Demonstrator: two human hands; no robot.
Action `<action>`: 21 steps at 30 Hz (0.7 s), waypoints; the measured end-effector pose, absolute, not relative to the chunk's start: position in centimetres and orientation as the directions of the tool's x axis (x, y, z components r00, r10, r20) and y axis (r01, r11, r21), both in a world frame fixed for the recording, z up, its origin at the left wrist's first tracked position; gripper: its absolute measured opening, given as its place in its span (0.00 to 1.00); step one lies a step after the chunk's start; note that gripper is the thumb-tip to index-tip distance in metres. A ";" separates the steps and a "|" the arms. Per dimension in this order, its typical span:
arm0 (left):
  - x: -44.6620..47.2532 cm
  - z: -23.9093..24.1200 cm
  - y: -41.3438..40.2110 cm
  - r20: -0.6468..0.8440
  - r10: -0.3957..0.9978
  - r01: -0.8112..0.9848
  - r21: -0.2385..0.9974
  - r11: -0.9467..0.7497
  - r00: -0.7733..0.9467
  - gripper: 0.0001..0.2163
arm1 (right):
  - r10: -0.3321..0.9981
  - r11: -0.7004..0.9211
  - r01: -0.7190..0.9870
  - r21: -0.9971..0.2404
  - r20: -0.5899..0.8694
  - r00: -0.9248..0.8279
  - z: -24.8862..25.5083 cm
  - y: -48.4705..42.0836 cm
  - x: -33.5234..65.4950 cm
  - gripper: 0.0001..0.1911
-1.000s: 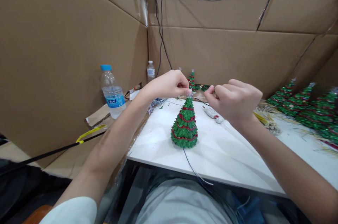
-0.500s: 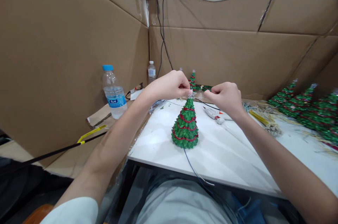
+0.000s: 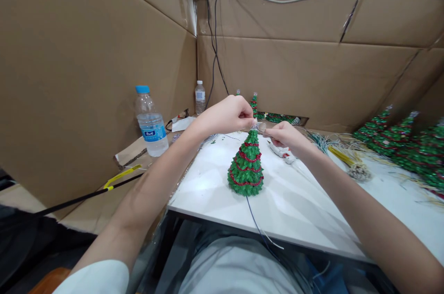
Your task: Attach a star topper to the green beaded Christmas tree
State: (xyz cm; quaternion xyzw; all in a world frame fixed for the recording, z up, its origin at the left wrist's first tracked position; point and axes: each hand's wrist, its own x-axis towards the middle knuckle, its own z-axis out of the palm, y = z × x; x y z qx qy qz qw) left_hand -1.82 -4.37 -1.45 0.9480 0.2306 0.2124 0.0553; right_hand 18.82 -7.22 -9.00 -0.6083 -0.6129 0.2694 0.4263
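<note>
**Q:** Where is the workpiece?
**A:** The glossy green cone-shaped tree with red garland point(image 3: 245, 169) stands upright on the white bench point(image 3: 208, 183), near its front edge. A thin dark cord point(image 3: 252, 213) runs from its base over that edge.

**Q:** State the condition of the hands.
**A:** The left hand point(image 3: 232, 113) pinches the clear tip point(image 3: 255, 125) of the tree. The right hand point(image 3: 283, 135), just beside it, appears to pinch a thin pale strand; fine detail is too small to confirm.

**Q:** What is complete?
**A:** The garland encircles the tree in several rows. Work at the tip appears unfinished, since both hands are engaged there. Whether the tip is fastened cannot be told.

**Q:** What lies outward?
**A:** A white handheld tool point(image 3: 278, 150) lies beyond the tree to the right; similar green trees point(image 3: 400, 136) stand farther right.
</note>
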 end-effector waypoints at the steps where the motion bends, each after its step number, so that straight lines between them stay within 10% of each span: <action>1: -1.8 -1.5 -4.4 0.379 0.458 0.411 0.201 -0.889 0.804 0.11 | 0.983 0.101 0.473 -0.875 0.162 0.090 -9.2 -7.1 18.8 0.20; 21: -1.4 -1.8 -6.5 0.427 0.538 0.555 0.096 -0.826 0.727 0.14 | 0.946 0.138 0.448 -0.883 0.251 0.203 -10.7 -7.9 17.9 0.21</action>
